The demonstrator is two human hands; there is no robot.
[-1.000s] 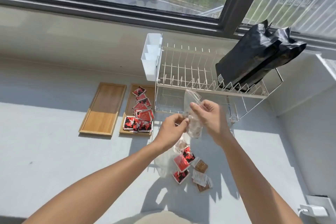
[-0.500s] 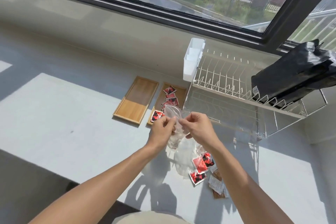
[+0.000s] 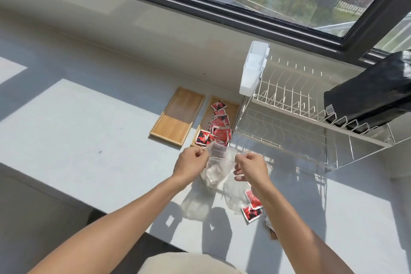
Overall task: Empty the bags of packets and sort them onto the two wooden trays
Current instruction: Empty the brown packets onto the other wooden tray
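My left hand (image 3: pixel 190 163) and my right hand (image 3: pixel 251 165) each pinch one side of a clear plastic bag (image 3: pixel 216 167), holding its mouth apart above the counter. Beyond the hands lie two wooden trays: the left tray (image 3: pixel 178 115) holds nothing, the right tray (image 3: pixel 233 107) carries several red packets (image 3: pixel 219 127). More red packets (image 3: pixel 252 207) lie on the counter under my right forearm, next to another clear bag (image 3: pixel 232 193).
A white wire dish rack (image 3: pixel 300 122) with a white cutlery holder (image 3: pixel 253 66) stands right of the trays. Black bags (image 3: pixel 373 95) rest on the rack's far right. A window runs along the back wall. The counter's front edge is below my arms.
The view has shifted so the trays and rack sit further right. My hands have moved apart, pulling the bag's mouth wider.
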